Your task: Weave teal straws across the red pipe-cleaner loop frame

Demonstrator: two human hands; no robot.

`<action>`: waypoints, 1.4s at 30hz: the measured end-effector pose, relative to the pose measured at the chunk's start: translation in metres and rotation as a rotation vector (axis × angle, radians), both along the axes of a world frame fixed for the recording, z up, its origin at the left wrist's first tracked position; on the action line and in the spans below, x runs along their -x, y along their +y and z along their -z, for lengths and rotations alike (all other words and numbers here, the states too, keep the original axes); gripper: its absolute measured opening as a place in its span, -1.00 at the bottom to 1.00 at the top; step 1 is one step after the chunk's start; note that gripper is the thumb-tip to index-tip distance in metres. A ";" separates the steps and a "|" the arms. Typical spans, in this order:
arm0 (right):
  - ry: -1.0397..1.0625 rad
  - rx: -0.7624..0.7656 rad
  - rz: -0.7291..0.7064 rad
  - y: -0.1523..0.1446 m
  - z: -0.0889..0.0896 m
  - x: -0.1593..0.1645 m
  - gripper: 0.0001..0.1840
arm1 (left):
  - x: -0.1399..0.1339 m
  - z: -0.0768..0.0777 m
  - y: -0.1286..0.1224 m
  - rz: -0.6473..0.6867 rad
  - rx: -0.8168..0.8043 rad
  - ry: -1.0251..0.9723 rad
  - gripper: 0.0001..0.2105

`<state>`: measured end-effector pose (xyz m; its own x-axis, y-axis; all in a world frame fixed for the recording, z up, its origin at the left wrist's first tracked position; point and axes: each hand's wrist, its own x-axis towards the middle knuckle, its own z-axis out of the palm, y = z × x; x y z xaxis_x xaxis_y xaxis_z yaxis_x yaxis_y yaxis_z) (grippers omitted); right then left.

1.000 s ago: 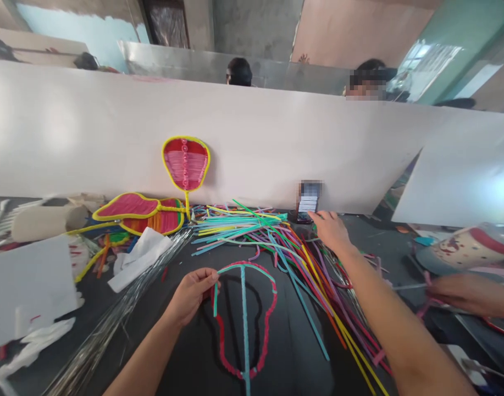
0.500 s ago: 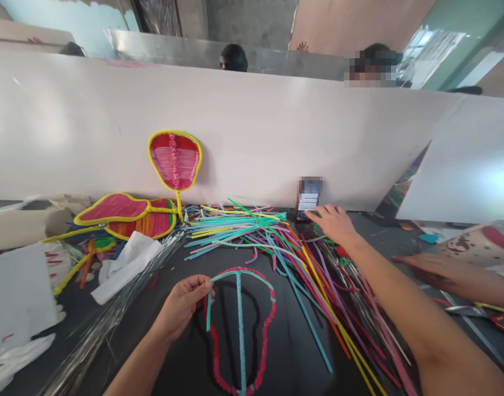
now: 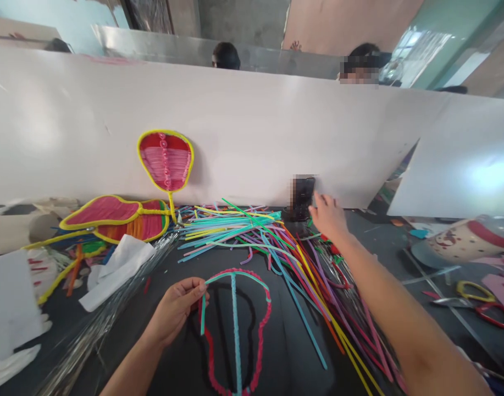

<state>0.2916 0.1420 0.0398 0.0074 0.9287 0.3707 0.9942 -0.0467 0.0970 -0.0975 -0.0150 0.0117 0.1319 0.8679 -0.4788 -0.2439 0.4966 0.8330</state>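
My left hand [image 3: 180, 308] pinches the upper left edge of a pear-shaped pipe-cleaner frame [image 3: 260, 341]. The frame is twisted from pink-red pipe cleaner, with a turquoise strut [image 3: 236, 330] down its middle. A lighter turquoise pipe cleaner [image 3: 222, 276] runs along its top and hangs loose below my fingers. My right hand [image 3: 329, 216] reaches forward, fingers outstretched, at the right side of a dark-screened phone [image 3: 304, 198] leaning on the white board; whether the fingertips touch it I cannot tell. Between the hands lies a pile of coloured pipe cleaners [image 3: 235, 223].
Finished yellow-edged pipe-cleaner fans [image 3: 166, 159] stand and lie at the back left, near a white cloth [image 3: 120, 269] and silvery wires [image 3: 111, 305]. Scissors [image 3: 478, 302] and a patterned cup [image 3: 461, 239] are at right. A white board [image 3: 243, 132] borders the back; people's heads show beyond it.
The phone's screen has gone from lit to dark. My right hand has shifted from the phone's front to its right side. Another person's arm at right has left the view.
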 end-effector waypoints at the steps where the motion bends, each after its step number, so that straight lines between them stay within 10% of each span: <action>1: -0.010 0.027 0.005 -0.006 0.008 0.006 -0.43 | 0.000 -0.001 0.000 -0.001 0.002 0.003 -0.73; 9: -0.036 0.109 0.111 -0.018 0.043 0.028 -0.44 | 0.000 -0.005 -0.001 0.009 0.007 0.017 -0.72; 35: 0.021 0.309 0.120 -0.030 0.048 0.031 -0.40 | -0.001 -0.004 0.000 0.023 -0.011 0.034 -0.74; 42: -0.056 0.128 0.076 -0.027 0.039 0.032 -0.42 | -0.001 -0.003 -0.001 0.013 -0.015 0.037 -0.74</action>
<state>0.2595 0.1155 0.0005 0.0620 0.9661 0.2507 0.9812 -0.1050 0.1620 -0.0966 -0.0157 0.0148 0.1261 0.8735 -0.4702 -0.2062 0.4868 0.8488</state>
